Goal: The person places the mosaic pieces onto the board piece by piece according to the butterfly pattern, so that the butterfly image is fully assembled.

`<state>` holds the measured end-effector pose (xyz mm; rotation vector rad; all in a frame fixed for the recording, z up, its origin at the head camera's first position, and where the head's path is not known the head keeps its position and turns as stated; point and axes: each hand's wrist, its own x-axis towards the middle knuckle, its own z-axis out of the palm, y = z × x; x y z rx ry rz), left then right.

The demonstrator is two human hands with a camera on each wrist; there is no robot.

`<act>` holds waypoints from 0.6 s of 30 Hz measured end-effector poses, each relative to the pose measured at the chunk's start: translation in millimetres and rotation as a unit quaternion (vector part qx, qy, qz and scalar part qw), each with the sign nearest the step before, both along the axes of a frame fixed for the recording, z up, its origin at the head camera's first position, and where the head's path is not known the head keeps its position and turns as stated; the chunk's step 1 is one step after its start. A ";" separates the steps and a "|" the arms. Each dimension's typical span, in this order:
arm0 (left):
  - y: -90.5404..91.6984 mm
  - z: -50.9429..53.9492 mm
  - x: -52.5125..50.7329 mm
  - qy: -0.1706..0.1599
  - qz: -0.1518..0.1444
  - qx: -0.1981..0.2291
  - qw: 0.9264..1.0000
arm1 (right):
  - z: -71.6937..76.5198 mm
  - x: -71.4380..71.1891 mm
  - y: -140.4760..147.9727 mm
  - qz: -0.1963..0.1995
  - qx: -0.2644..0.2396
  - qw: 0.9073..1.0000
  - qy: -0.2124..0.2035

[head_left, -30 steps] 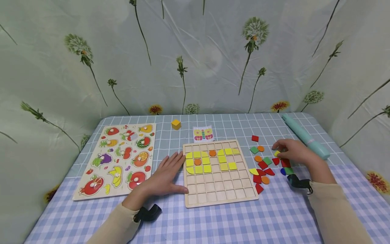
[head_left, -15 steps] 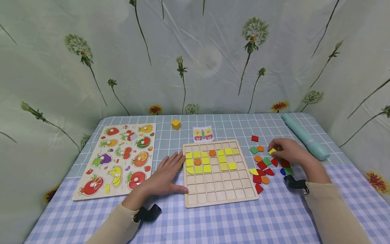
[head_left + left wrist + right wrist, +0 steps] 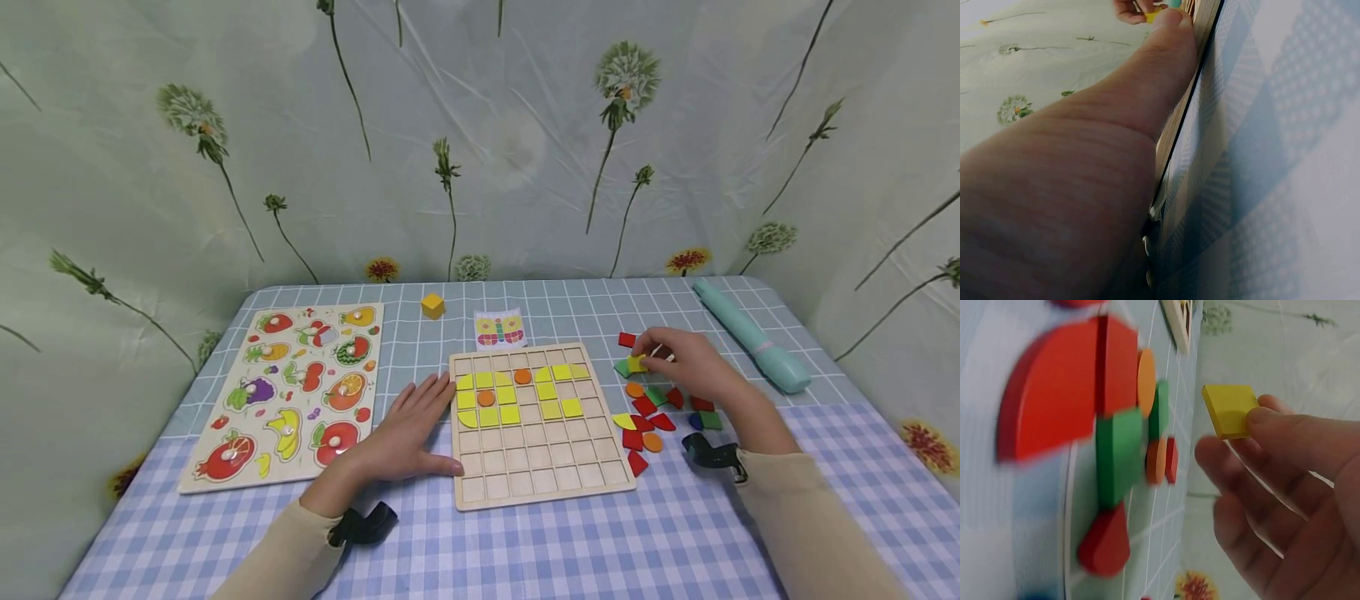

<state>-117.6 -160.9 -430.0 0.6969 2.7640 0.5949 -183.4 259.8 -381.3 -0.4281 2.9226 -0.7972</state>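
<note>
Between thumb and fingertips, my right hand (image 3: 693, 365) pinches a yellow square tile (image 3: 1230, 411), raised above the loose pieces on the right. The wooden grid board (image 3: 525, 487) lies in the middle, its upper cells bearing yellow tiles (image 3: 510, 415) and two orange discs, one of them an orange disc (image 3: 522, 377) near the top. My left hand (image 3: 408, 433) rests flat at the board's left edge, fingers spread and thumb touching the lower left rim. Beyond the board lies a small butterfly picture card (image 3: 500, 331).
Loose red, green, orange, blue and yellow pieces lie right of the board, among them a green square (image 3: 1119, 453) and a red quarter piece (image 3: 1050, 394). A fruit puzzle board (image 3: 292, 392) is at left, a yellow cube (image 3: 432, 306) behind, a teal tube (image 3: 753, 337) far right.
My right hand has lifted the yellow square tile from the loose pieces and moved left with it towards the board. My left hand has stayed in place.
</note>
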 end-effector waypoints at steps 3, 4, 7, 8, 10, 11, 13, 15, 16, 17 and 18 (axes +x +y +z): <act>-0.1 -0.2 0.3 0.000 0.000 0.000 1.000 | -1.0 2.0 -6.9 0.011 -0.005 1.000 0.001; -0.1 -0.4 0.3 0.001 -0.001 0.000 1.000 | -1.5 2.4 -9.0 0.014 -0.007 1.000 0.000; -0.2 -1.3 -0.2 0.003 -0.002 0.001 1.000 | -3.8 3.4 -15.5 0.033 -0.008 0.999 -0.002; -0.2 -1.5 -0.3 0.003 -0.002 0.000 1.000 | -4.3 3.5 -17.4 0.036 -0.007 0.999 -0.006; -0.2 -1.8 -0.6 0.004 -0.002 -0.001 1.000 | -5.4 3.9 -22.1 0.044 -0.009 0.999 -0.015; -0.2 -1.9 -0.6 0.003 -0.001 -0.001 1.000 | -5.9 4.3 -24.3 0.048 -0.009 0.999 -0.019; -0.1 -1.7 -0.4 0.003 0.000 -0.003 1.000 | -6.2 5.2 -28.5 0.059 -0.014 0.998 -0.029; -0.1 -1.7 -0.3 0.004 0.000 -0.002 1.000 | -6.3 6.4 -32.6 0.070 -0.017 0.997 -0.034; -0.1 -1.7 -0.2 0.004 0.000 -0.002 1.000 | -6.5 7.1 -34.3 0.076 -0.019 0.996 -0.036; -0.2 -1.7 -0.1 0.004 0.000 -0.001 1.000 | -6.8 7.7 -35.7 0.083 -0.021 0.996 -0.037; -0.3 -1.7 0.0 0.005 0.000 -0.001 1.000 | -7.3 7.9 -37.0 0.090 -0.023 0.995 -0.039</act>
